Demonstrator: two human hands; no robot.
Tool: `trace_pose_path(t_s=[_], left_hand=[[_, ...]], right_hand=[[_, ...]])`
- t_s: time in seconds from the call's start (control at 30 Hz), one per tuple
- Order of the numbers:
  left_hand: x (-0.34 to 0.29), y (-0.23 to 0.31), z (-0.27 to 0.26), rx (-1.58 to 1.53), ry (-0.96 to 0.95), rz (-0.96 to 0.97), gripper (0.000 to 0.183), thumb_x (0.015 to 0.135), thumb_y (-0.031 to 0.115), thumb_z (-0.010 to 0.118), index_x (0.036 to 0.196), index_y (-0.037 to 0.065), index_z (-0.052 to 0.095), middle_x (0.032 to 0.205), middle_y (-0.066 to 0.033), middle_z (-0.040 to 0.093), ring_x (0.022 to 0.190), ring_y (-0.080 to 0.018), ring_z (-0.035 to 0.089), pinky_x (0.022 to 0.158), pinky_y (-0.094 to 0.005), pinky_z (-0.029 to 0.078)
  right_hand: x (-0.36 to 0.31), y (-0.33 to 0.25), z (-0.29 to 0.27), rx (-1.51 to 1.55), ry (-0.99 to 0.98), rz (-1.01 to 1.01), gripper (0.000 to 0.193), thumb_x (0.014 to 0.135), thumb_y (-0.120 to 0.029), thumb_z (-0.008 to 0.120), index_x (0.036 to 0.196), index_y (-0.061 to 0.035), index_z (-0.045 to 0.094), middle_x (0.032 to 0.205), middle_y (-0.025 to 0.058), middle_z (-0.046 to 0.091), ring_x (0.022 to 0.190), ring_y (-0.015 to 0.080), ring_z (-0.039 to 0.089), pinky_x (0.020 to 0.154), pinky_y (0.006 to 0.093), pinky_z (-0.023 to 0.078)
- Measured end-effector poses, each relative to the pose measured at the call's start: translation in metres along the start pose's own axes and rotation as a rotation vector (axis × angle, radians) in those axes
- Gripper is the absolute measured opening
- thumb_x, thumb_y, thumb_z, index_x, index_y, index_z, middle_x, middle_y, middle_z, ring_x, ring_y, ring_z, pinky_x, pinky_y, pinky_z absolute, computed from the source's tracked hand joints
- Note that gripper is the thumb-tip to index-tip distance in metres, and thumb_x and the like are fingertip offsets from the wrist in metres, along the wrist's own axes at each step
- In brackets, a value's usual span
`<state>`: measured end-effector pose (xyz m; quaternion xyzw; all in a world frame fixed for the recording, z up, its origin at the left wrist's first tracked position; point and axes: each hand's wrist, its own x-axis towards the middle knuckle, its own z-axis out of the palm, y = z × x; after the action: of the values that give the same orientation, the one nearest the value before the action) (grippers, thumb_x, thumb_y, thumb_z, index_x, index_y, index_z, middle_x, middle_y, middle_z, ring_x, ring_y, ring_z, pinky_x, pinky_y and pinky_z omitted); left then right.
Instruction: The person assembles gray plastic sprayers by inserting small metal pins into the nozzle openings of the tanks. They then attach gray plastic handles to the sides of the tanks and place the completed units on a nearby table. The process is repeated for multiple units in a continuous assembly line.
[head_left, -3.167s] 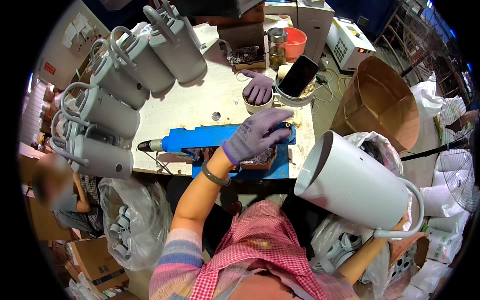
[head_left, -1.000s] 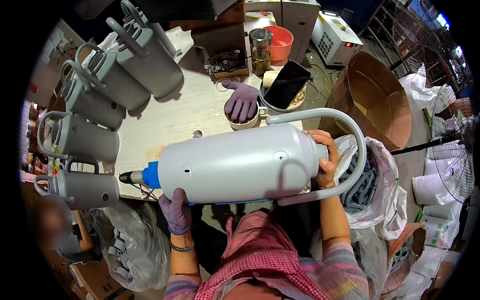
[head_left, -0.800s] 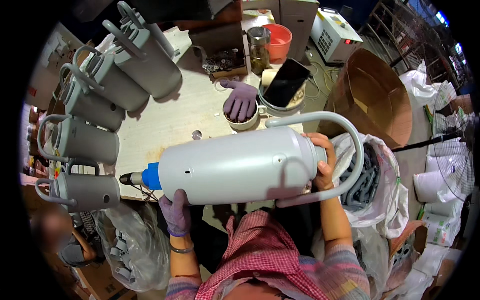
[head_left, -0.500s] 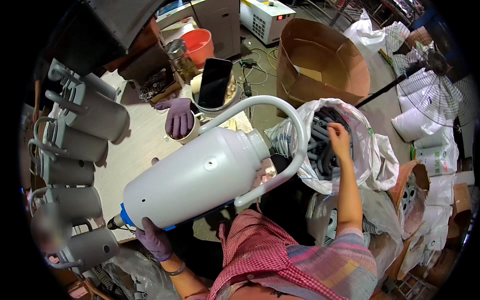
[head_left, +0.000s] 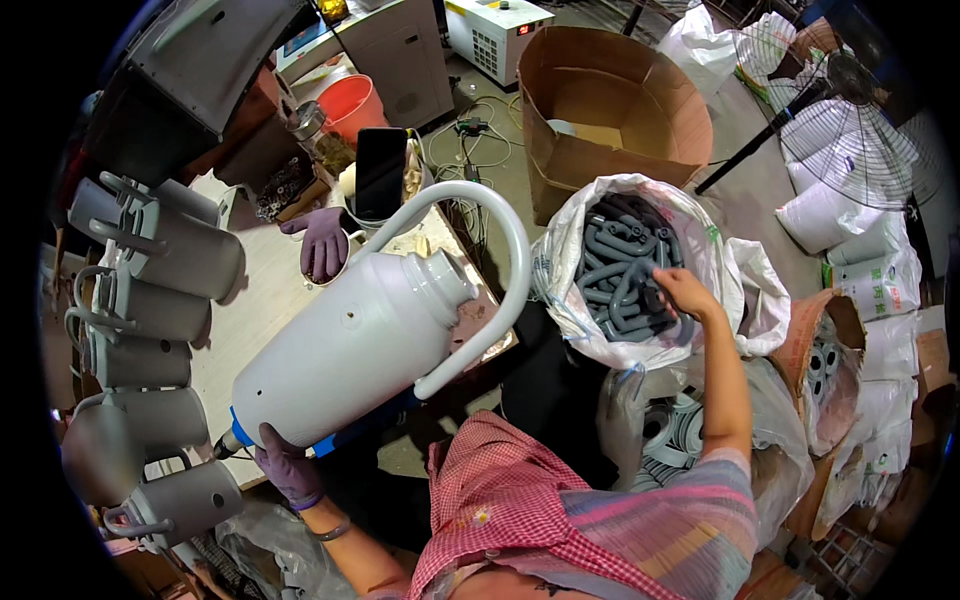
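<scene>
At the near edge of the table, a pale gray flask lies tilted over a blue fixture, its open neck pointing toward the upper right. Left hand, gloved, is against the flask's base end; its fingers are partly hidden, so whether they clamp cannot be told. Right hand, bare, has its fingers bent among gray handles in a white sack; whether they have closed on one cannot be told.

Change noted: one second ago the right hand was at the flask's neck; it is now in the sack. In my judgement, the fixture and left hand alone now steady the flask, leaving its neck end untended.
</scene>
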<state>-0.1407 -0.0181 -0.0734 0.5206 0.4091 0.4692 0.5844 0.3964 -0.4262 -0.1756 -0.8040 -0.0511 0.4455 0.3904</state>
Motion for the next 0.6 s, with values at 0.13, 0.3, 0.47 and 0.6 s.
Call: trace_pose_path(t_s=[0.13,0.3,0.47,0.6], left_hand=[[0.009,-0.017,-0.035,0.149,-0.030,0.104,0.043,0.103,0.024,0.051,0.140,0.001,0.047,0.130,-0.0186,0.046,0.122,-0.0319,0.054,0.093,-0.0451,0.053],[0.015,-0.020,-0.045,0.099,-0.039,0.051,0.047,0.102,0.013,0.049,0.149,0.017,0.041,0.125,-0.0182,0.051,0.118,-0.0335,0.055,0.094,-0.0449,0.052],[0.016,-0.034,-0.051,0.640,-0.033,0.531,0.051,0.100,0.033,0.057,0.141,0.004,0.047,0.126,-0.0170,0.056,0.114,-0.0298,0.058,0.093,-0.0432,0.052],[0.010,-0.012,-0.020,0.151,0.031,0.141,0.058,0.096,0.043,0.062,0.133,-0.002,0.051,0.127,-0.0148,0.057,0.111,-0.0267,0.060,0.089,-0.0408,0.053]], right_hand=[[-0.061,-0.020,-0.011,0.203,0.232,-0.360,0.028,0.099,-0.029,0.060,0.110,-0.0029,0.057,0.075,-0.0014,0.056,0.058,0.0057,0.053,0.046,0.0229,0.044],[-0.107,-0.016,0.004,-0.024,0.391,-0.871,0.041,0.095,-0.008,0.063,0.132,-0.0017,0.048,0.114,0.0086,0.060,0.109,0.0160,0.056,0.098,0.0292,0.042],[-0.132,-0.020,0.019,-0.182,0.466,-1.025,0.039,0.089,-0.004,0.066,0.126,-0.0027,0.054,0.115,0.0098,0.060,0.108,0.0212,0.056,0.109,0.0380,0.035],[-0.143,-0.029,0.027,-0.221,0.462,-1.123,0.040,0.087,-0.002,0.066,0.125,-0.0050,0.056,0.120,0.0112,0.061,0.118,0.0272,0.056,0.115,0.0472,0.030]])
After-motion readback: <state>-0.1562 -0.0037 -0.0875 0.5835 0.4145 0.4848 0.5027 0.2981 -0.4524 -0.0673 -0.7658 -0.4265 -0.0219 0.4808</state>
